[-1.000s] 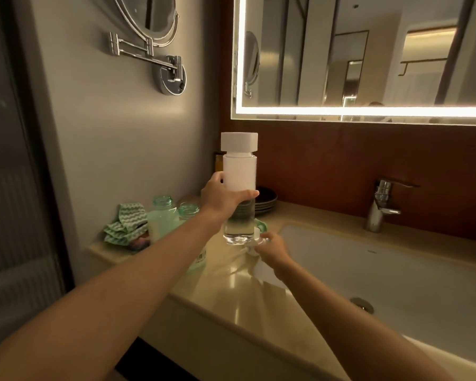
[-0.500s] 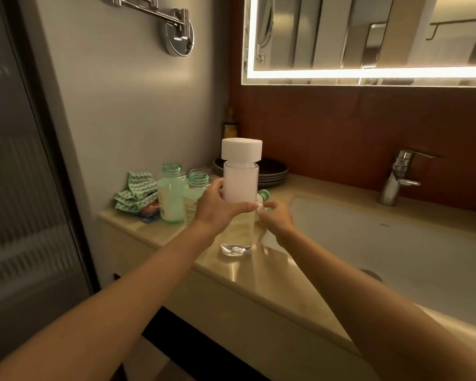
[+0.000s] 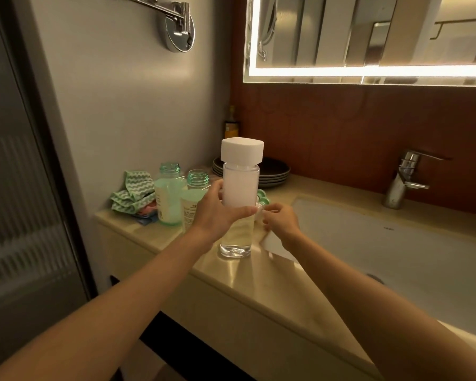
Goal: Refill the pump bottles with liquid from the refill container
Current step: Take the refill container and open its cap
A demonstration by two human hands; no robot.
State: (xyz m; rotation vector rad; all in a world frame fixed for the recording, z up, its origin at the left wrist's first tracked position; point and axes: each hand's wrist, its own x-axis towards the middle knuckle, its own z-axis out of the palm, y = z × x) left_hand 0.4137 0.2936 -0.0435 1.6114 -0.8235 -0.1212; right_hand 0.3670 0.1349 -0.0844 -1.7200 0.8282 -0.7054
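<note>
L hand (image 3: 217,213) is wrapping its grip round refill container (image 3: 240,199), standing upright on surface (image 3: 280,273); R hand (image 3: 282,221), just right of container, is pinching small white cap (image 3: 259,210).

The refill container (image 3: 240,199), lifted clear a second ago, now stands on the worktop (image 3: 261,281). The right hand (image 3: 280,222) sits higher, beside the container's middle.

Both bare forearms reach forward; the left hand (image 3: 216,213) is curled in a grasp, the right hand (image 3: 280,222) pinches with its fingertips.
</note>
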